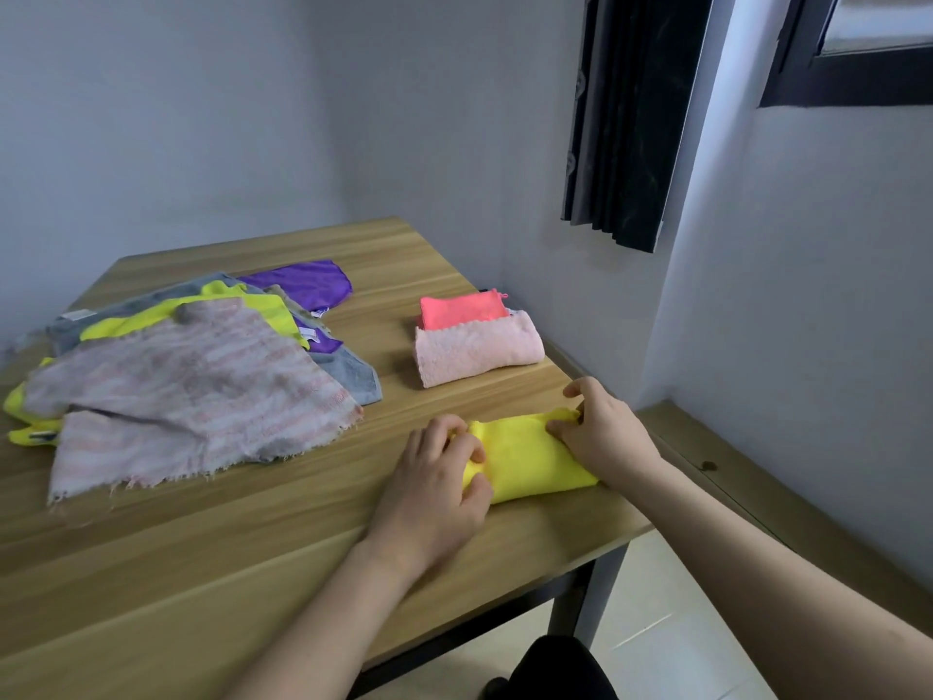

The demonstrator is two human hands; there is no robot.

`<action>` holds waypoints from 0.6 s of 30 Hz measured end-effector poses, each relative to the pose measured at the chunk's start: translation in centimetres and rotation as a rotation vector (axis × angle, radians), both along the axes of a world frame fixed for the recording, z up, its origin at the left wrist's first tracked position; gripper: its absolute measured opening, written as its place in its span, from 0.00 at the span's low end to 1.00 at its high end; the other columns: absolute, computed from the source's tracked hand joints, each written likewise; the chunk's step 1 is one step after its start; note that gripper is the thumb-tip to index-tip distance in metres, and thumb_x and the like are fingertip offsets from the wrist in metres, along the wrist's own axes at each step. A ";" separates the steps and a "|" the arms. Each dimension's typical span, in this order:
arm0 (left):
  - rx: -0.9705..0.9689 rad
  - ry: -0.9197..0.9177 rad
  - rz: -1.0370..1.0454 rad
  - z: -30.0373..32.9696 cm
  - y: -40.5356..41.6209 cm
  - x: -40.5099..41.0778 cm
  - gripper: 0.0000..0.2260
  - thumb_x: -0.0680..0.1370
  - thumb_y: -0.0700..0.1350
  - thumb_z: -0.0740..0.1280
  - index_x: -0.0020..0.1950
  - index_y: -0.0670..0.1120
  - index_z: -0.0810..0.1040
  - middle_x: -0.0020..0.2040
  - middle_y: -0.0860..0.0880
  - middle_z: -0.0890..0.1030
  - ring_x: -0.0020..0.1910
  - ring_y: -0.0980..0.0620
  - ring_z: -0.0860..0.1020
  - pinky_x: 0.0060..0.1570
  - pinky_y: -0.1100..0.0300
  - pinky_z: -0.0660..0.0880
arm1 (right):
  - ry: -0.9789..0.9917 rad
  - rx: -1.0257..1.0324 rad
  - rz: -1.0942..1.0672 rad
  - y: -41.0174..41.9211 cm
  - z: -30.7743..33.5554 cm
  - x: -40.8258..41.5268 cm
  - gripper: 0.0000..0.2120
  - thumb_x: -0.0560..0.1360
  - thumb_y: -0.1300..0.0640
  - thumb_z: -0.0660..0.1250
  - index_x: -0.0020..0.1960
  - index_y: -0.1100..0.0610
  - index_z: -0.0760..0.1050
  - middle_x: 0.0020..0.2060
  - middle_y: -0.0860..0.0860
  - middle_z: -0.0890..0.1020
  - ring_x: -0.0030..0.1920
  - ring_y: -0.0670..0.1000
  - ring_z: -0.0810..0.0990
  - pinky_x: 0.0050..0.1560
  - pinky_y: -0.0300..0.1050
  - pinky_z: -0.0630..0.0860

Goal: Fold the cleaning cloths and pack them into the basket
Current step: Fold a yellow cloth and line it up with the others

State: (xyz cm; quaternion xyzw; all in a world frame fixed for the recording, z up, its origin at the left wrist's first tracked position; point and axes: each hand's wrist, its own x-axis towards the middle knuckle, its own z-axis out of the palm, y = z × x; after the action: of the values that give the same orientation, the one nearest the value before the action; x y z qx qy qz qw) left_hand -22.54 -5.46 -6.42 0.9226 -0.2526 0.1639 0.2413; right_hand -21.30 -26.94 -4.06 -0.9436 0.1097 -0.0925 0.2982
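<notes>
With my left hand [434,477] and right hand [603,431] each pinching an end of the yellow cloth [525,459] at the table's [252,548] near right edge, I judge I should align corners, then press the crease flat.

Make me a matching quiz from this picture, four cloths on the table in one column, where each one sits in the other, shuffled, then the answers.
Cloths:
1. yellow cloth
2. pale pink cloth
3. coral cloth
4. striped frayed cloth

Places:
A. on top of the unfolded pile at the left
B. held at both ends by the hands
C. folded, just behind the pale pink one
D. folded, beyond the hands, in front of the coral one

Pairs: 1-B, 2-D, 3-C, 4-A
</notes>
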 end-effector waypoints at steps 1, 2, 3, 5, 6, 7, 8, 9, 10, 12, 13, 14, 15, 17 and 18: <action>-0.024 0.062 -0.003 0.0 0.2 0.1 0.18 0.70 0.55 0.55 0.53 0.50 0.75 0.62 0.52 0.66 0.60 0.51 0.66 0.62 0.60 0.64 | -0.019 -0.043 0.009 0.1 0.1 0.4 0.20 0.76 0.48 0.66 0.64 0.52 0.66 0.54 0.51 0.77 0.55 0.56 0.75 0.51 0.50 0.74; -0.041 0.100 -0.021 0.0 0.3 0.3 0.19 0.69 0.56 0.56 0.55 0.50 0.74 0.63 0.53 0.64 0.61 0.52 0.64 0.63 0.62 0.62 | -0.043 -0.111 0.019 0.1 0.2 0.8 0.20 0.76 0.50 0.66 0.65 0.53 0.66 0.56 0.52 0.76 0.56 0.56 0.75 0.51 0.50 0.73; -0.038 0.121 -0.040 0.0 0.3 0.5 0.18 0.70 0.56 0.58 0.56 0.51 0.73 0.64 0.54 0.62 0.63 0.53 0.63 0.63 0.63 0.61 | -0.087 -0.199 0.028 0.3 0.2 1.1 0.19 0.76 0.51 0.66 0.64 0.54 0.67 0.57 0.52 0.75 0.56 0.57 0.75 0.50 0.50 0.73; -0.020 0.122 -0.072 -0.2 0.4 1.4 0.15 0.74 0.53 0.62 0.60 0.51 0.72 0.66 0.55 0.60 0.65 0.54 0.62 0.66 0.62 0.61 | -0.231 -0.369 0.039 0.4 0.0 1.5 0.15 0.73 0.53 0.69 0.57 0.56 0.73 0.51 0.54 0.75 0.50 0.60 0.76 0.46 0.51 0.73; -0.015 0.120 -0.072 -0.4 0.3 2.0 0.15 0.76 0.52 0.63 0.62 0.51 0.72 0.68 0.55 0.60 0.67 0.54 0.61 0.67 0.60 0.62 | -0.322 -0.427 0.034 0.4 -0.3 1.7 0.11 0.71 0.54 0.71 0.51 0.58 0.75 0.46 0.55 0.75 0.45 0.60 0.75 0.42 0.51 0.74; -0.010 0.128 -0.063 -0.4 0.2 2.6 0.16 0.77 0.52 0.63 0.64 0.51 0.71 0.69 0.54 0.60 0.68 0.54 0.61 0.68 0.59 0.62 | -0.405 -0.464 0.028 0.4 -0.7 1.7 0.09 0.70 0.54 0.71 0.46 0.58 0.76 0.42 0.55 0.75 0.40 0.60 0.74 0.38 0.51 0.73; -0.007 0.137 -0.057 -0.5 0.1 3.2 0.17 0.78 0.53 0.62 0.66 0.51 0.71 0.69 0.54 0.60 0.69 0.53 0.61 0.69 0.57 0.62 | -0.470 -0.490 0.027 0.4 -1.1 1.6 0.09 0.71 0.52 0.69 0.42 0.58 0.75 0.39 0.54 0.74 0.37 0.59 0.73 0.36 0.50 0.73; 0.001 0.148 -0.047 -0.5 -0.1 3.8 0.18 0.79 0.54 0.61 0.68 0.51 0.70 0.70 0.54 0.60 0.70 0.53 0.61 0.69 0.56 0.62 | -0.502 -0.503 0.037 0.5 -1.5 1.5 0.10 0.73 0.50 0.66 0.40 0.58 0.75 0.38 0.54 0.74 0.36 0.58 0.73 0.35 0.49 0.73; 0.007 0.151 -0.039 -0.6 -0.3 4.4 0.19 0.80 0.55 0.60 0.69 0.51 0.70 0.71 0.53 0.60 0.71 0.53 0.60 0.70 0.56 0.62 | -0.514 -0.510 0.050 0.6 -1.9 1.5 0.13 0.74 0.48 0.62 0.40 0.57 0.75 0.37 0.53 0.74 0.35 0.57 0.72 0.35 0.48 0.72; 0.007 0.145 -0.020 -0.7 -0.9 5.4 0.19 0.80 0.55 0.60 0.70 0.50 0.70 0.71 0.53 0.60 0.71 0.53 0.60 0.70 0.57 0.61 | -0.481 -0.489 0.055 0.8 -2.6 1.6 0.16 0.76 0.46 0.57 0.41 0.56 0.76 0.38 0.51 0.75 0.37 0.57 0.73 0.38 0.47 0.71; 0.001 0.140 -0.012 -0.7 -1.2 5.8 0.19 0.80 0.55 0.61 0.70 0.50 0.70 0.72 0.52 0.61 0.71 0.53 0.61 0.70 0.58 0.61 | -0.445 -0.466 0.046 0.8 -2.8 1.7 0.17 0.76 0.45 0.56 0.42 0.56 0.76 0.40 0.51 0.76 0.39 0.57 0.74 0.39 0.48 0.72; -0.004 0.129 -0.007 -0.8 -1.5 6.2 0.19 0.80 0.54 0.61 0.69 0.50 0.70 0.72 0.52 0.61 0.71 0.52 0.61 0.70 0.58 0.60 | -0.409 -0.444 0.037 0.9 -2.9 2.0 0.18 0.75 0.45 0.55 0.44 0.55 0.77 0.42 0.51 0.77 0.41 0.57 0.75 0.41 0.48 0.72; -0.008 0.121 -0.005 -0.7 -1.7 6.5 0.19 0.80 0.54 0.61 0.69 0.49 0.71 0.72 0.51 0.62 0.71 0.52 0.62 0.70 0.59 0.60 | -0.380 -0.426 0.030 0.9 -3.0 2.2 0.18 0.75 0.45 0.54 0.46 0.55 0.77 0.44 0.51 0.77 0.44 0.57 0.76 0.42 0.48 0.73; -0.013 0.110 -0.001 -0.8 -2.0 7.0 0.18 0.80 0.53 0.61 0.69 0.49 0.71 0.72 0.51 0.63 0.70 0.52 0.62 0.69 0.60 0.60 | -0.364 -0.398 0.022 0.9 -3.1 2.5 0.19 0.75 0.45 0.53 0.49 0.55 0.77 0.46 0.51 0.78 0.47 0.57 0.76 0.44 0.48 0.73; -0.016 0.107 0.002 -0.9 -2.2 7.2 0.18 0.80 0.53 0.61 0.69 0.49 0.71 0.72 0.52 0.63 0.70 0.52 0.62 0.69 0.60 0.60 | -0.364 -0.391 0.024 0.8 -3.2 2.6 0.19 0.75 0.45 0.53 0.49 0.55 0.77 0.47 0.52 0.78 0.48 0.58 0.77 0.45 0.49 0.74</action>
State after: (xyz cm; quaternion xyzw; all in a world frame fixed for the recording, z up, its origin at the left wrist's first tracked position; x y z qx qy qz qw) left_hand -15.34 -7.62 -7.27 0.9282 -0.2371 0.1165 0.2619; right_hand -18.72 -26.12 -7.28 -0.9523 0.0230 -0.2767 0.1263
